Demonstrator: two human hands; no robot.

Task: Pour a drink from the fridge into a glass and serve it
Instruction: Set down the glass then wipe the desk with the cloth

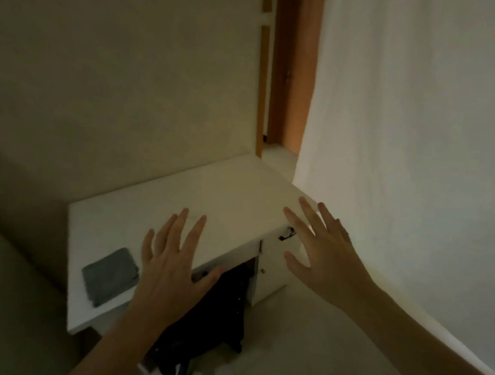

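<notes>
No fridge, drink or glass shows in the head view. My left hand is held out in front of me, palm down, fingers spread, holding nothing, above the front edge of a white desk. My right hand is also spread and empty, hovering over the desk's right front corner.
A folded grey cloth lies on the desk's left part. A black chair is tucked under the desk. A white cabinet door with a small knob sits below the right corner. White wall stands at right; a wooden doorway opens beyond.
</notes>
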